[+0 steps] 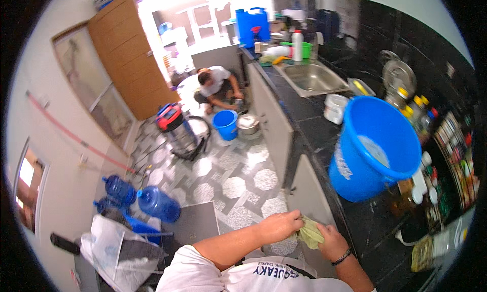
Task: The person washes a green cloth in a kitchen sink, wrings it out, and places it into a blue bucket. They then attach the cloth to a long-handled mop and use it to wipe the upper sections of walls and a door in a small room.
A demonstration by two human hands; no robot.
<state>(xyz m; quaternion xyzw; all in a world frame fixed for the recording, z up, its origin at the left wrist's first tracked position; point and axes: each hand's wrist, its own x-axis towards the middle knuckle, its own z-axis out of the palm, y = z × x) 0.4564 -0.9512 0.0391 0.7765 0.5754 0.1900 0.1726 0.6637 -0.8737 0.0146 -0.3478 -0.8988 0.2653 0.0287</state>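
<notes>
A pale green cloth is stretched between my two hands in front of my body. My left hand grips one end of it, with the arm reaching across from the left. The other end is in my right hand, which has a dark bracelet at the wrist. Just beyond my right hand, a large blue bucket stands on the black countertop. Its inside bottom looks pale; the contents cannot be made out.
A person crouches on the floor ahead, beside a small blue bucket and a metal pot. A wet-dry vacuum and water jugs stand left. Right are a steel sink, bottles and an open cabinet door.
</notes>
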